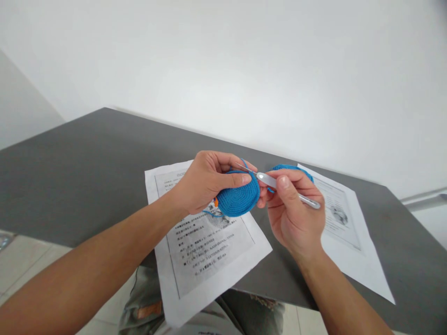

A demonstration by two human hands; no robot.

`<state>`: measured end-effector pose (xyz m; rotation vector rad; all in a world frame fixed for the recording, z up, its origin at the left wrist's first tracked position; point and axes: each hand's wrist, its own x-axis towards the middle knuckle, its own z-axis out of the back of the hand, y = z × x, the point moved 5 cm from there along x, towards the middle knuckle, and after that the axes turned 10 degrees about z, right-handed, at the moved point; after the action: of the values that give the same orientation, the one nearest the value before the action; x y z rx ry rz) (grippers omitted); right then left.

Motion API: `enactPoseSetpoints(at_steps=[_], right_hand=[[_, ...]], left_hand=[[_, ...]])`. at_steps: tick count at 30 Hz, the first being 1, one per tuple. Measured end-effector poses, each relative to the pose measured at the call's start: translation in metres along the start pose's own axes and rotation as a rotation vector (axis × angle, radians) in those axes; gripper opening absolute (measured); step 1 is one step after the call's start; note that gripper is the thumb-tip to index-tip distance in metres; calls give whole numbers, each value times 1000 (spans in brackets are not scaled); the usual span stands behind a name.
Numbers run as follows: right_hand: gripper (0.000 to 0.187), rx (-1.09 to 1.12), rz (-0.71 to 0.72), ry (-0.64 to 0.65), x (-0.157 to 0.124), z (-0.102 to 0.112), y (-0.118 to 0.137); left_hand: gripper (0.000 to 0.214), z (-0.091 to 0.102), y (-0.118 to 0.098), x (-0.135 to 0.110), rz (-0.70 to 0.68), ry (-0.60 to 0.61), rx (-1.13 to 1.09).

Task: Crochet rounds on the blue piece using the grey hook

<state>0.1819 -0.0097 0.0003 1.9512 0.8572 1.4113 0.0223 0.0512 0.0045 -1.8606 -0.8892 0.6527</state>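
My left hand [206,179] pinches a round blue crocheted disc [239,197] by its upper left edge, thumb on top. An orange marker [216,202] shows at the disc's left rim. My right hand [293,209] grips a silver crochet hook [289,190] like a pencil, with the hook's tip at the disc's top right edge. Blue yarn [291,167] runs behind my right fingers. Both hands are held above the printed sheets, over the grey table [87,158].
A printed sheet [206,251] lies under my hands and overhangs the table's near edge. A second printed sheet [344,223] lies to the right. A white wall stands behind the table. My lap shows below the table edge.
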Motion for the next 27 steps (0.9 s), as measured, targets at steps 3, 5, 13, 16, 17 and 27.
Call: enactPoseSetpoints(at_steps=[3, 5, 13, 16, 17, 27], right_hand=[[13, -34, 54, -29, 0, 0, 3], [12, -45, 83, -45, 1, 1, 5], [12, -70, 121, -33, 2, 3, 7], [12, -88, 114, -4, 3, 6, 6], [12, -94, 113, 5, 3, 7, 6], [20, -229, 167, 69, 4, 17, 13]], left_hand=[[22, -3, 4, 0, 20, 27, -19], [24, -4, 7, 0, 63, 24, -4], [19, -3, 9, -3, 24, -8, 10], [16, -3, 5, -5, -56, -77, 38], [15, -3, 4, -6, -74, -103, 59], [48, -3, -2, -11, -56, -198, 203]])
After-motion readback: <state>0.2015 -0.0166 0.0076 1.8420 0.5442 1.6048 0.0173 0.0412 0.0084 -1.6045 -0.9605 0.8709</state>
